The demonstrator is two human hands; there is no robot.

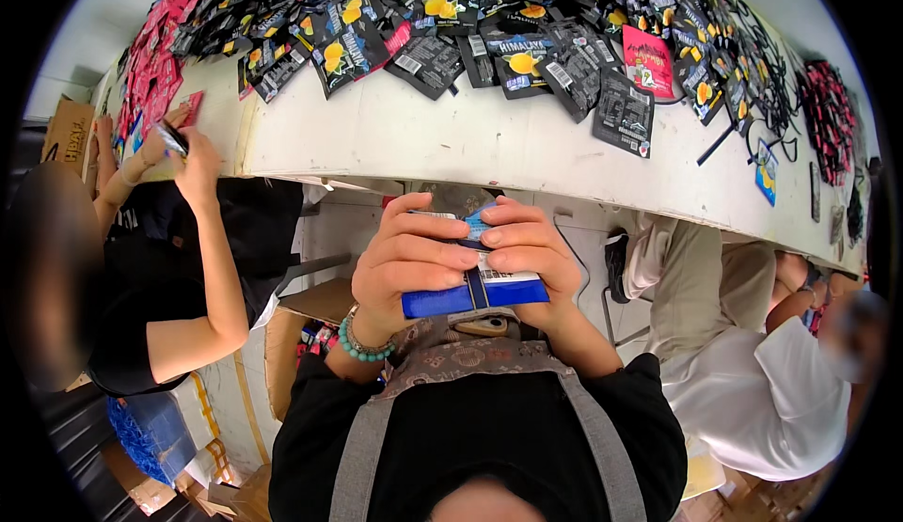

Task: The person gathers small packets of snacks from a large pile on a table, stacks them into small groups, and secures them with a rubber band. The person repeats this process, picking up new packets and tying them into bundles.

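In the head view my left hand (409, 259) and my right hand (522, 254) grip a blue-and-white packet or small stack of packets (440, 301) from both sides, held low in front of me over my lap. A dark narrow strap (476, 287) runs vertically across it. My fingers are curled over its upper part, hiding much of it, and the fingertips meet near a lighter blue piece at the top. A beaded bracelet circles my left wrist. Beyond my hands is the front edge of the white table (404, 146).
Black pouches (423, 66) cover the table's far part, with red pouches (646, 59) among them and a blue pouch (766, 174) at right. A co-worker (188, 324) at left holds something small; another in white (752, 390) sits at right. An open cardboard box (280, 353) is below left.
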